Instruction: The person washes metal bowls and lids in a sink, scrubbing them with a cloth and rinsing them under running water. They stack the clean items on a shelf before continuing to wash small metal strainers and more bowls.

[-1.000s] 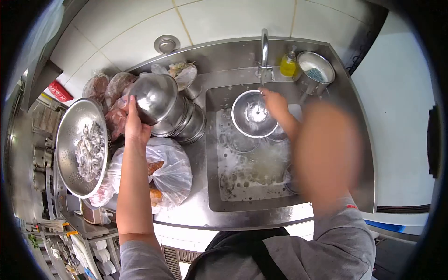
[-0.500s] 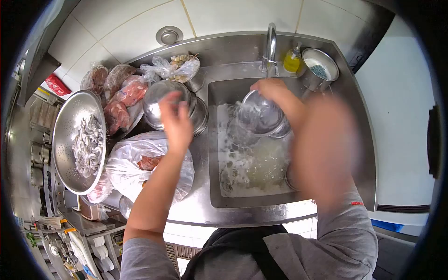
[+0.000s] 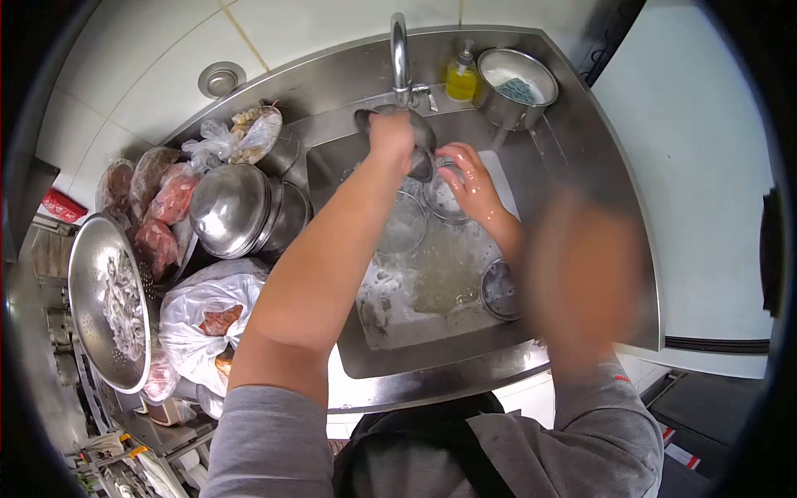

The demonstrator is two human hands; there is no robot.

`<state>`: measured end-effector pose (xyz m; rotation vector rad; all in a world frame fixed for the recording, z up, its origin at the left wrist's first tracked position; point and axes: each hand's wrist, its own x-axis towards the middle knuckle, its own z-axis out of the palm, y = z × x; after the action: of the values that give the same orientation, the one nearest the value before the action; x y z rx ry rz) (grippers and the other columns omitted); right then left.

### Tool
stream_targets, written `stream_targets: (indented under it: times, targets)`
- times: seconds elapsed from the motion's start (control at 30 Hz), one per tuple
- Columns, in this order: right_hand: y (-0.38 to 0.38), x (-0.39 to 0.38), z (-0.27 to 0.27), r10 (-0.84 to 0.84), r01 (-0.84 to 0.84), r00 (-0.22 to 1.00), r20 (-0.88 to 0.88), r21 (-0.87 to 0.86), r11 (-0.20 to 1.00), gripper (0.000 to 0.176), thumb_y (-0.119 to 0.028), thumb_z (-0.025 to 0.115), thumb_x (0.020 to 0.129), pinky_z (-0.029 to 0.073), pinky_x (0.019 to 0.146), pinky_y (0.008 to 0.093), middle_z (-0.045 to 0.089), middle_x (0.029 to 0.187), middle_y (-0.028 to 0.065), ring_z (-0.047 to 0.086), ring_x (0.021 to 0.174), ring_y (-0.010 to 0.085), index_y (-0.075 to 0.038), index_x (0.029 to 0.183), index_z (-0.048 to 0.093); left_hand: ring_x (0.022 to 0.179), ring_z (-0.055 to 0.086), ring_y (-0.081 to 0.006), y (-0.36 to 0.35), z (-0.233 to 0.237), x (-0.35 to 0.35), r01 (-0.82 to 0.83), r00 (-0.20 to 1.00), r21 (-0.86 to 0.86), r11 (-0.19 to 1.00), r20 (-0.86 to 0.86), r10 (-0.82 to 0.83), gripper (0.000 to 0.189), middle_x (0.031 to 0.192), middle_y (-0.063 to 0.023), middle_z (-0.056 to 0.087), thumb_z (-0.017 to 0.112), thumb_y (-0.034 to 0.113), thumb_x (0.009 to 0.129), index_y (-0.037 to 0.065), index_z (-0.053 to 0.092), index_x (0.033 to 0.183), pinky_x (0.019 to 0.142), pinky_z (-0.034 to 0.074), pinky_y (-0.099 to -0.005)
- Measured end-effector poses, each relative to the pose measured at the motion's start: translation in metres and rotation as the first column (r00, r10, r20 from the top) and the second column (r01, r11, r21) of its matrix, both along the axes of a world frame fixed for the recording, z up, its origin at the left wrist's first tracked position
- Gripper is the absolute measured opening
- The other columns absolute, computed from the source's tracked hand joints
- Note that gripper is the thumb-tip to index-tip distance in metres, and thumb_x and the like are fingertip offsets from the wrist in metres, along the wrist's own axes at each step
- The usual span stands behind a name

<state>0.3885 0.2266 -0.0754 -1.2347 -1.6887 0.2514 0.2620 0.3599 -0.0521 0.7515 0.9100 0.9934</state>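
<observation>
At the top of the sink, under the faucet, my left hand grips a dark metal bowl that is tilted on its side. My right hand is just right of this bowl, its wet fingers spread and bent. Below the hands, round containers lie in the cloudy, foamy water. A round dish sits at the sink's right side. Upturned steel bowls are stacked on the counter left of the sink.
A perforated colander holding grey strips stands far left. Bagged meat and a white plastic bag lie beside the bowls. Behind the sink are a yellow soap bottle and a steel pot.
My left hand has moved from the stacked bowls to the faucet area and now holds a bowl. My right hand has let go of the bowl it held. The view has shifted.
</observation>
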Motion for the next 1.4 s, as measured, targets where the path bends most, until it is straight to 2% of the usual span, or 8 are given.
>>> stream_targets:
  times: [0.1, 0.33, 0.53, 0.8, 0.9, 1.07, 1.27, 1.4]
  targets:
    - [0.001, 0.041, -0.072, -0.259, 0.272, 0.962, 0.087, -0.213, 0.938, 0.031, -0.011, 0.059, 0.089, 0.046, 0.091, 0.0415, 0.054, 0.118, 0.0162, 0.054, 0.11, 0.037, -0.006, 0.119, 0.055, 0.093, 0.063, -0.0287, -0.025, 0.033, 0.009, 0.176, 0.67, 0.416, 0.892, -0.715, 0.201, 0.035, 0.101, -0.02, 0.065, 0.061, 0.017, 0.091, -0.006, 0.058, 0.117, 0.081, 0.047, -0.0396]
    - [-0.015, 0.032, -0.202, 0.083, 0.244, 0.736, 0.672, -0.377, 0.894, 0.034, -0.02, 0.052, 0.092, 0.036, 0.105, 0.0501, 0.052, 0.133, 0.0127, 0.051, 0.122, 0.03, -0.011, 0.124, 0.056, 0.082, 0.063, -0.0269, -0.035, 0.072, -0.021, 0.348, 0.553, 0.539, 0.767, -0.778, 0.296, 0.033, 0.092, -0.0188, 0.067, 0.061, 0.025, 0.091, -0.001, 0.065, 0.111, 0.076, 0.047, -0.035]
    - [0.001, 0.019, -0.209, 0.379, 0.398, 0.58, 0.721, -0.657, 0.641, 0.038, -0.018, 0.048, 0.091, 0.033, 0.107, 0.0547, 0.055, 0.133, 0.0112, 0.049, 0.127, 0.0265, -0.014, 0.128, 0.057, 0.083, 0.064, -0.0262, -0.034, 0.068, -0.107, -0.025, 0.644, 0.507, 0.862, -0.651, 0.402, 0.033, 0.089, -0.0149, 0.068, 0.052, 0.028, 0.096, -0.002, 0.066, 0.1, 0.081, 0.048, -0.0385]
    - [0.029, 0.036, -0.148, -0.126, 0.45, 0.8, 0.587, -0.448, 0.773, 0.019, -0.014, 0.048, 0.088, 0.047, 0.084, 0.0479, 0.065, 0.104, 0.0112, 0.062, 0.1, 0.0297, -0.007, 0.099, 0.061, 0.127, 0.046, -0.0297, -0.092, 0.152, -0.25, -0.317, 0.947, 0.156, 0.935, 0.005, 0.321, 0.047, 0.131, -0.0177, 0.052, 0.039, 0.03, 0.094, -0.004, 0.05, 0.126, 0.108, 0.033, -0.0451]
    - [0.031, 0.017, -0.098, -0.098, 0.338, 0.75, 0.654, -0.252, 0.907, 0.015, -0.014, 0.05, 0.086, 0.048, 0.081, 0.0448, 0.065, 0.097, 0.0101, 0.063, 0.096, 0.0289, -0.008, 0.096, 0.06, 0.134, 0.035, -0.0359, -0.102, 0.163, -0.3, -0.307, 0.952, 0.105, 0.946, 0.035, 0.305, 0.069, 0.149, -0.0192, 0.03, 0.042, 0.048, 0.093, 0.0, 0.032, 0.141, 0.11, 0.026, -0.0554]
    - [0.053, -0.026, -0.045, 0.04, -0.024, 0.728, 0.684, -0.033, 0.999, 0.012, -0.015, 0.054, 0.084, 0.049, 0.076, 0.0423, 0.063, 0.095, 0.0087, 0.064, 0.09, 0.0278, -0.007, 0.092, 0.058, 0.131, 0.043, -0.0246, -0.091, 0.115, -0.329, -0.394, 0.889, 0.004, 0.919, -0.252, 0.382, 0.064, 0.139, -0.007, 0.049, 0.058, 0.051, 0.09, 0.012, 0.042, 0.139, 0.105, 0.035, -0.0479]
    - [0.1, -0.03, -0.004, -0.214, 0.19, 0.976, -0.036, -0.335, 0.923, 0.019, -0.021, 0.061, 0.088, 0.049, 0.062, 0.036, 0.069, 0.085, 0.0088, 0.064, 0.07, 0.0292, -0.002, 0.087, 0.066, 0.086, 0.056, -0.0116, -0.08, 0.082, -0.333, -0.62, 0.668, 0.064, 0.782, -0.479, 0.569, 0.051, 0.11, -0.0017, 0.061, 0.062, 0.047, 0.088, 0.01, 0.056, 0.123, 0.067, 0.042, -0.0295]
    - [0.109, 0.009, -0.034, -0.301, -0.133, 0.687, -0.661, -0.522, 0.843, 0.029, -0.03, 0.067, 0.089, 0.051, 0.072, 0.0361, 0.07, 0.091, 0.007, 0.066, 0.08, 0.0197, -0.001, 0.095, 0.069, 0.083, 0.053, -0.0103, -0.086, 0.07, -0.34, -0.606, 0.576, 0.171, 0.777, -0.579, 0.577, 0.048, 0.103, -0.0021, 0.06, 0.061, 0.043, 0.089, 0.009, 0.056, 0.123, 0.068, 0.039, -0.0271]
